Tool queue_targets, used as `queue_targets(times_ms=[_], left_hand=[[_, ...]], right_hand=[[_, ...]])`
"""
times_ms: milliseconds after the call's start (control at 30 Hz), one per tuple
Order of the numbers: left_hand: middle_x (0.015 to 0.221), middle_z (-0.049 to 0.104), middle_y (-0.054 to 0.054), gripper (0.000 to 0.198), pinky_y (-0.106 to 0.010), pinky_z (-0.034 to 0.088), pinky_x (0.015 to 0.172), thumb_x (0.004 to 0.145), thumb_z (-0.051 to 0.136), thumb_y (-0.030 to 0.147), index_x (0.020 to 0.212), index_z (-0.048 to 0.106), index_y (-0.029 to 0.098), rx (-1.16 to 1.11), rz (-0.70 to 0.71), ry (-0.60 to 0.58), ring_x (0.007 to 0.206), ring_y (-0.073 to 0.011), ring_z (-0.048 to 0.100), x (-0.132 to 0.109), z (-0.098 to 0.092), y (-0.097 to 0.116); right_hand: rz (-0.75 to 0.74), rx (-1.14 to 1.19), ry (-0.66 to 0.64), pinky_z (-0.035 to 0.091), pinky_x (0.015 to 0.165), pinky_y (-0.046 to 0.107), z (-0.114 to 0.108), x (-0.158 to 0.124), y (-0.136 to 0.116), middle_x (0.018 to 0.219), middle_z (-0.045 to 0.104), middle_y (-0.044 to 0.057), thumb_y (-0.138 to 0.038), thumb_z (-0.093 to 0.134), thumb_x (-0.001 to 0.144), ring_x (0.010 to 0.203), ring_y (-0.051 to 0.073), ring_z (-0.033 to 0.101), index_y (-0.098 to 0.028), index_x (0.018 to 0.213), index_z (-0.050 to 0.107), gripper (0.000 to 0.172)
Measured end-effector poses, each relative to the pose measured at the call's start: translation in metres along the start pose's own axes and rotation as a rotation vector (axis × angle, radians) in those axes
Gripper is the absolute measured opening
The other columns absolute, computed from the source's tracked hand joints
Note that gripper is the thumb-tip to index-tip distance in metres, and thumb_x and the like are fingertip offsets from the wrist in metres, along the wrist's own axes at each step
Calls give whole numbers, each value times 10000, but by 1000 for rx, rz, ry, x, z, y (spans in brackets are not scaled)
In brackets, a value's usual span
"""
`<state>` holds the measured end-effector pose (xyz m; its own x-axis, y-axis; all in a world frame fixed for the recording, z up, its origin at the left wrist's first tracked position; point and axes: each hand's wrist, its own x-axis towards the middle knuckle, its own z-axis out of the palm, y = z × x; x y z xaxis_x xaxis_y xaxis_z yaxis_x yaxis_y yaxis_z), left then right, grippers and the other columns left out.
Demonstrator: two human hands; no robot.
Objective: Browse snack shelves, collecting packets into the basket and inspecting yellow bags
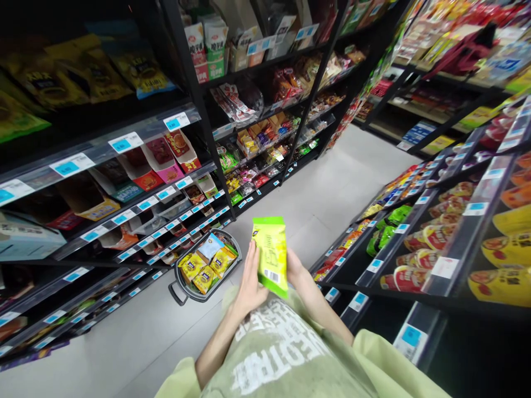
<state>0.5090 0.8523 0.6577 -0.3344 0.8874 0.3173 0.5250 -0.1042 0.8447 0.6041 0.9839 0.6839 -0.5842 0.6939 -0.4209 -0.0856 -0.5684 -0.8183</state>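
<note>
A yellow-green snack bag [271,251] is held upright in front of my body, a barcode showing near its lower end. My left hand [250,282] presses along its left side with the fingers stretched up against it. On the other side, my right hand [293,269] grips the right edge, its fingers mostly hidden behind the bag. Down to the left on the floor stands a dark shopping basket [185,293] with its handle folded outward. Inside it lie several yellow snack bags [205,279] and a light blue bag [211,244].
Black shelves [161,177] with boxed and bagged snacks and price tags rise on the left. Along the right, a slanted rack [373,276] carries cup noodles [415,260] and green packets [388,229]. Between them runs a grey tiled floor [332,177] toward another display [435,72].
</note>
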Motion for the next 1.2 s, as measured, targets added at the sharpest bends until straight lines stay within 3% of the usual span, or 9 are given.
queue_targets(times_ms=[67, 167, 233, 333, 400, 600, 733, 833, 1200], left_hand=[[1695, 187, -128, 1000, -573, 188, 1269, 790, 756, 223, 1622, 203, 271, -270, -194, 47, 1558, -371, 163, -3, -2, -1], [1534, 503, -137, 813, -542, 321, 1223, 748, 802, 363, 1482, 485, 221, -783, -580, 192, 1484, -398, 358, -6, -4, 0], [1401, 629, -130, 712, -546, 391, 1173, 703, 795, 375, 1365, 597, 202, -1084, -739, 293, 1404, -404, 474, -6, -4, 2], [1306, 692, -106, 666, -535, 410, 1152, 604, 782, 244, 1258, 662, 198, -1297, -810, 388, 1332, -390, 551, -4, -4, 6], [1292, 702, -98, 674, -535, 409, 1148, 554, 765, 174, 1222, 680, 193, -1335, -843, 393, 1312, -394, 566, -3, -5, 8], [1258, 720, -98, 679, -526, 421, 1132, 542, 788, 153, 1213, 686, 179, -1318, -855, 415, 1312, -412, 562, -2, -5, 9], [1225, 733, -114, 693, -514, 425, 1135, 586, 880, 247, 1242, 666, 188, -1200, -850, 417, 1309, -395, 572, -2, -2, 6], [1255, 721, -113, 713, -519, 417, 1151, 602, 907, 332, 1257, 654, 210, -1131, -836, 343, 1313, -381, 574, -3, -1, 4], [1290, 700, -135, 743, -582, 401, 1169, 656, 845, 483, 1302, 615, 198, -972, -778, 251, 1332, -384, 563, -5, 0, -4]], right_hand=[[75, 67, -139, 564, 871, 402, 2, 8, -5, 1130, 760, 33, -632, 729, 793, 1033, 267, 698, -297, 1245, 678, 565], [110, 134, -258, 537, 924, 328, 9, 9, -10, 1276, 708, 1, -494, 768, 825, 1107, 204, 678, -332, 1396, 547, 633], [65, 146, -178, 532, 942, 312, 13, 6, -11, 1269, 709, -13, -389, 818, 799, 1125, 185, 675, -369, 1458, 443, 758], [42, 179, 12, 568, 889, 348, 17, 4, -8, 1159, 751, 4, -330, 891, 704, 1040, 214, 713, -349, 1470, 375, 923], [51, 191, 74, 588, 845, 372, 18, 5, -6, 1106, 767, 25, -311, 922, 648, 971, 237, 734, -304, 1417, 430, 913], [-32, 151, 7, 588, 824, 299, 18, 6, -8, 1062, 782, 44, -297, 923, 653, 951, 210, 735, -227, 1094, 687, 505], [-29, 162, 91, 583, 767, 288, 14, 6, -9, 1092, 775, 45, -343, 911, 675, 926, 208, 728, -234, 1084, 710, 468], [-7, 163, 153, 578, 721, 301, 11, 7, -8, 1111, 765, 54, -437, 870, 724, 887, 211, 722, -235, 1056, 721, 417], [14, 178, 136, 556, 690, 288, 12, 9, -11, 1094, 769, 40, -432, 881, 713, 852, 202, 715, -252, 1053, 733, 413]])
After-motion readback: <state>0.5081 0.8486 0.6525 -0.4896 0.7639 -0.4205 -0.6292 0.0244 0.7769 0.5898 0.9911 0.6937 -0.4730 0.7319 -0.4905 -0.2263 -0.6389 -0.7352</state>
